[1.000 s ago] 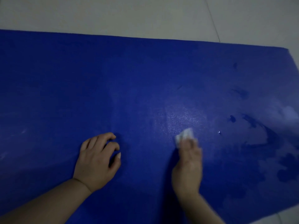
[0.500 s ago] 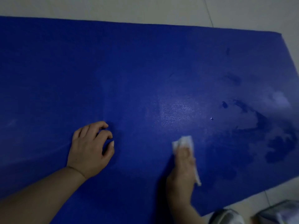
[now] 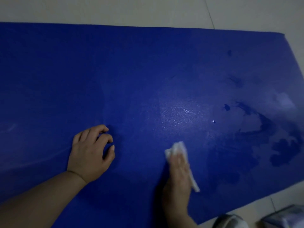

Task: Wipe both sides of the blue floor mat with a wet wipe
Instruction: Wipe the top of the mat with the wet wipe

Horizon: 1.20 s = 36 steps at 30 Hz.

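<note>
I see a deep blue floor mat with darker blotches right of my right hand, a white wet wipe, and pale grey floor tiles.

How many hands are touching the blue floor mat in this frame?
2. The left hand rests with curled fingers on the blue floor mat at lower centre-left; the right hand presses a white wet wipe onto it at lower centre-right.
</note>
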{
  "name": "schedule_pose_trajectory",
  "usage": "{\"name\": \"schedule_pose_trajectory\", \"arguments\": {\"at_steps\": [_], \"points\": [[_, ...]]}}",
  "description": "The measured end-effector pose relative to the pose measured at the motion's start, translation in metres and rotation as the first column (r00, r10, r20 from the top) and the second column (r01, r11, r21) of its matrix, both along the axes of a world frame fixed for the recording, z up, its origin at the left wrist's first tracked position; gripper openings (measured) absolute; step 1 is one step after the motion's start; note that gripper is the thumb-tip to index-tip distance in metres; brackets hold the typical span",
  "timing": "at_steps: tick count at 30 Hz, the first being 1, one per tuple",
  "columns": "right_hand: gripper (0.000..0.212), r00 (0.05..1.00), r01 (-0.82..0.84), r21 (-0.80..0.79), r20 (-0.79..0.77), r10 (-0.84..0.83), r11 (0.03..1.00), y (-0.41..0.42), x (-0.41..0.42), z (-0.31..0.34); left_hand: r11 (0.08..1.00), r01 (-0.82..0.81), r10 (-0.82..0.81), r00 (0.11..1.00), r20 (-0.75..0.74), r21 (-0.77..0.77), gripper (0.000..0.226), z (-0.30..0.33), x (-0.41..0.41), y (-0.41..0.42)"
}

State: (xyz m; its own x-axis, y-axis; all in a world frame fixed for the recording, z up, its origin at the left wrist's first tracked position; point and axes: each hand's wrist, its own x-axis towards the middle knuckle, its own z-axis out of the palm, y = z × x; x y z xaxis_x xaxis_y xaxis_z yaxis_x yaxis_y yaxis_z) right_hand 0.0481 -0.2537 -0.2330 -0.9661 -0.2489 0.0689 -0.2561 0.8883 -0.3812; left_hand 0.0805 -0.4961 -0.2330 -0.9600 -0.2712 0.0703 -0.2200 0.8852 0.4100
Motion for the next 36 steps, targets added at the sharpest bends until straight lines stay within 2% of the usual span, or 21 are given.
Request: {"name": "schedule_pose_trajectory", "arguments": {"at_steps": [2,4,6,7,8,10,11,12,13,14,16,18,20,24,28,30,32,34,35,36], "points": [[0.061,0.966,-0.254,0.073,-0.017,0.256,0.964,-0.035,0.036,-0.007,1.000,-0.004,0.004,1.000,0.003,-0.002,0.029,0.000,0.000,0.000],[0.055,0.861,-0.502,0.182,0.013,0.508,0.846,-0.041,0.062,-0.015,1.000,0.001,-0.001,1.000,0.017,-0.007,0.028,0.000,-0.001,0.000],[0.048,0.784,-0.612,0.222,0.038,0.620,0.759,-0.029,0.054,-0.017,1.000,0.004,-0.004,1.000,0.017,-0.009,0.027,-0.001,-0.001,-0.001],[0.048,0.784,-0.613,0.226,0.052,0.619,0.757,-0.024,0.042,-0.011,1.000,0.004,-0.003,1.000,0.013,-0.007,0.027,-0.001,-0.001,-0.001],[0.050,0.811,-0.582,0.212,0.082,0.579,0.785,-0.020,0.028,0.006,1.000,0.002,-0.002,1.000,0.009,-0.004,0.027,-0.001,-0.001,-0.002],[0.055,0.900,-0.399,0.090,-0.151,0.408,0.913,-0.012,-0.006,0.037,1.000,0.000,0.000,1.000,0.007,0.001,0.027,0.000,-0.002,-0.001],[0.065,0.925,-0.304,0.002,-0.239,0.295,0.953,-0.004,-0.017,0.045,1.000,0.000,0.000,1.000,0.007,0.003,0.026,0.000,-0.002,-0.001],[0.080,0.941,-0.244,-0.072,-0.257,0.219,0.967,0.011,-0.023,0.046,1.000,0.000,0.000,1.000,0.007,0.004,0.026,0.000,-0.003,-0.001],[0.089,0.971,-0.169,-0.126,-0.190,0.144,0.978,0.025,-0.025,0.044,1.000,-0.002,0.002,1.000,0.012,0.004,0.026,0.000,-0.003,-0.001],[0.089,0.995,-0.064,-0.151,-0.087,0.052,0.986,0.034,-0.027,0.039,1.000,-0.003,0.003,1.000,0.018,0.000,0.026,0.000,-0.003,-0.001],[0.078,0.991,0.122,-0.165,0.073,-0.111,0.979,0.034,-0.026,0.011,1.000,-0.003,0.003,1.000,0.031,-0.009,0.026,0.001,-0.003,-0.001],[0.069,0.966,0.238,-0.198,0.146,-0.212,0.951,0.015,-0.029,0.004,1.000,-0.005,0.006,0.999,0.043,-0.010,0.026,0.003,-0.004,0.000],[0.063,0.956,0.271,-0.217,0.176,-0.235,0.938,0.008,-0.033,0.008,1.000,-0.004,0.005,0.998,0.059,-0.024,0.026,0.006,-0.005,0.001],[0.056,0.977,0.167,-0.155,0.158,-0.143,0.974,0.023,-0.033,0.008,0.996,0.003,0.004,0.996,0.085,-0.084,0.012,0.019,-0.006,0.008],[0.058,0.984,0.149,-0.092,0.114,-0.138,0.985,0.028,-0.036,0.006,0.988,-0.126,0.132,0.989,0.069,-0.091,0.023,0.035,0.031,0.025],[0.054,0.985,0.058,-0.077,0.168,-0.044,0.995,0.012,-0.010,0.010,0.970,-0.229,0.237,0.965,0.112,-0.085,0.028,0.033,0.066,0.042],[0.050,0.948,-0.179,-0.131,0.241,0.207,0.975,-0.019,0.039,0.023,0.960,-0.262,0.275,0.947,0.166,-0.096,0.033,0.023,0.096,0.057],[0.053,0.818,-0.523,-0.161,0.182,0.546,0.837,-0.039,0.094,0.026,0.973,-0.211,0.228,0.946,0.231,-0.093,0.047,0.014,0.112,0.063],[0.057,0.736,-0.653,-0.122,0.129,0.664,0.748,-0.037,0.105,0.020,0.977,-0.190,0.209,0.943,0.257,-0.097,0.051,0.011,0.114,0.062],[0.059,0.712,-0.691,-0.086,0.088,0.697,0.717,-0.029,0.100,0.012,0.978,-0.184,0.205,0.941,0.268,-0.102,0.053,0.010,0.113,0.060]]}}
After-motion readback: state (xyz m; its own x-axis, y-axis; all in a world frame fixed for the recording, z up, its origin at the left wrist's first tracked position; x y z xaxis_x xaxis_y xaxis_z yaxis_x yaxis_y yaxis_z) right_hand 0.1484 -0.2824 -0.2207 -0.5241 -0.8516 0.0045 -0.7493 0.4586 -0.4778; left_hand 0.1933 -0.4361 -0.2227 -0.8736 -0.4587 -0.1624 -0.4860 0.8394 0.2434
